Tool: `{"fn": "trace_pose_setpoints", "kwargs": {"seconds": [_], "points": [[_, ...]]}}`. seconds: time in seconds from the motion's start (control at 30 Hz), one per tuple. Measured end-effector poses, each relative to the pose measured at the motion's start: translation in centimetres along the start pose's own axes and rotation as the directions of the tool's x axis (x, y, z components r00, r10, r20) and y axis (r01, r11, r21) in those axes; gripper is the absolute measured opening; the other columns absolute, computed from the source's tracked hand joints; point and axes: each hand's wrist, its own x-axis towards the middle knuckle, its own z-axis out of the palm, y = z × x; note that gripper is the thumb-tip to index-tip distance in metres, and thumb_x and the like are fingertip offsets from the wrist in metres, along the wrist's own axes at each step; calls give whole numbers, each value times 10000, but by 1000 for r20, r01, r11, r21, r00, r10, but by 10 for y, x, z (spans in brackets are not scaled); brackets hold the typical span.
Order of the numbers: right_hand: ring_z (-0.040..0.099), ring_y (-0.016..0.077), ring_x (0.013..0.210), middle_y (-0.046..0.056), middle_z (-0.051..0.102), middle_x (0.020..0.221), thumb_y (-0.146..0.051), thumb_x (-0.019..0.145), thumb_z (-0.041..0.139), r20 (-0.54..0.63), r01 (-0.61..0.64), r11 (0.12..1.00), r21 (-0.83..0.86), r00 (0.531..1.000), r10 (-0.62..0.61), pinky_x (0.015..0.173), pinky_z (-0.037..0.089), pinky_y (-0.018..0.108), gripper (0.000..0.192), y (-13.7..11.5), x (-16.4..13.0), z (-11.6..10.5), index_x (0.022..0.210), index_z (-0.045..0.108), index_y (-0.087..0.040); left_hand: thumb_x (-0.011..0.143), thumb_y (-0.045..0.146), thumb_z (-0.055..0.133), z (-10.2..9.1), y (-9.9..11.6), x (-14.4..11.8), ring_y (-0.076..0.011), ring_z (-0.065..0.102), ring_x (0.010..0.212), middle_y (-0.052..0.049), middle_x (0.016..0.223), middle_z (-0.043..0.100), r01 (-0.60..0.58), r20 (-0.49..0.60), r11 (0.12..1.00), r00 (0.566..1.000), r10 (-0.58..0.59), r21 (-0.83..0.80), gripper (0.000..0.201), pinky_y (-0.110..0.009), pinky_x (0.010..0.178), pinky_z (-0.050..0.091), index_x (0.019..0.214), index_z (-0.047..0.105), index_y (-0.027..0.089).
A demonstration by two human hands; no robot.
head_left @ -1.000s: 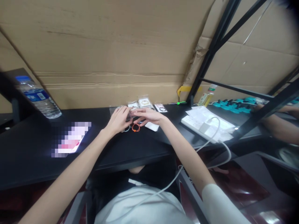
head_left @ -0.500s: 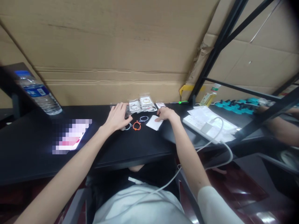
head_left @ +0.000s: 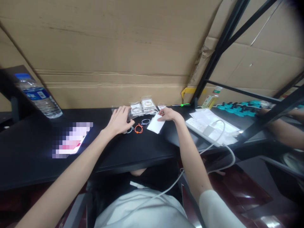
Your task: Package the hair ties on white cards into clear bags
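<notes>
My left hand (head_left: 119, 120) rests flat, fingers spread, on a clear plastic bag at the back of the black desk (head_left: 35, 148). My right hand (head_left: 169, 114) pinches the top edge of a small white card (head_left: 155, 124) and tilts it up off the desk. Between the hands lie an orange bracelet (head_left: 138, 128), a pale blue bracelet (head_left: 129, 130) and a grey-blue bracelet (head_left: 145, 121). Behind them lie small clear packets of bracelets (head_left: 143, 106).
A water bottle (head_left: 38, 96) lies tilted at the left. A blurred phone or card (head_left: 71, 139) is on the desk. A white power strip with papers and cable (head_left: 211, 126) lies right, by a black metal frame (head_left: 213, 57). Cardboard (head_left: 106, 47) walls the back.
My hands have parted. The right hand moved right to the white card and has lifted its edge. The left hand settled flat on the clear bag.
</notes>
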Motion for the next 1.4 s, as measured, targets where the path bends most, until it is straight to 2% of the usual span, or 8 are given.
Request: {"fn": "trace_pose_setpoints", "kwargs": {"seconds": [0.13,0.33,0.43,0.57,0.7,0.9,1.03,1.4], "points": [[736,240,881,96,768,1001,-225,711,881,-4,71,983,168,997,-71,806,598,335,330,5,1,-1,1024,792,-165,889,400,554,-1,1,0,-388,599,1209,-197,1298,647,1,-7,1000,1000,-1,-1,562,-533,1020,466,1383,522,134],[699,173,787,66,760,928,-344,855,787,22,179,824,537,974,-225,620,539,232,289,2,-11,-5,1084,713,-183,885,406,556,-2,2,0,-397,597,1218,-204,1319,638,18,-7,1000,1000,-18,-17,580,-545,1034,461,1391,520,127],[702,167,818,77,767,995,-405,900,745,-98,231,751,618,971,-218,620,530,219,283,-3,-12,-6,1075,686,-190,885,404,559,-1,2,0,-399,597,1230,-201,1329,634,21,4,1000,1000,-21,-20,586,-546,1040,463,1403,511,135],[711,179,844,77,765,1076,-545,894,732,-323,380,650,658,922,-213,622,554,237,420,-13,-6,1,1134,632,-215,875,405,570,0,2,0,-393,609,1207,-195,1338,629,9,27,999,1000,-8,-32,588,-548,1023,480,1400,501,149],[728,207,899,78,760,1094,-608,856,745,-418,463,595,657,880,-224,641,587,260,469,-24,-1,12,1078,581,-228,868,408,579,-1,3,1,-402,608,1219,-205,1349,626,23,22,998,1000,-22,-65,601,-557,1014,491,1398,490,140],[725,224,1023,98,738,1170,-556,862,735,-436,482,630,609,867,-242,708,632,275,411,-31,-2,18,1033,563,-224,858,400,590,-1,4,0,-395,616,1225,-199,1356,631,45,5,996,999,-44,-83,597,-551,1019,496,1391,478,155],[728,222,969,93,726,1172,-523,852,740,-398,448,651,613,887,-235,630,644,276,402,-32,-4,18,1047,560,-222,860,395,590,1,2,0,-388,621,1218,-196,1338,640,45,-7,997,999,-46,-69,587,-544,1001,502,1386,470,164],[739,223,871,122,742,1185,-389,867,746,-436,465,679,568,870,-230,519,643,265,391,-31,-2,20,1177,653,-168,846,415,633,1,3,0,-402,617,1232,-203,1342,632,66,17,995,998,-65,-75,643,-539,1002,498,1403,468,140]]}}
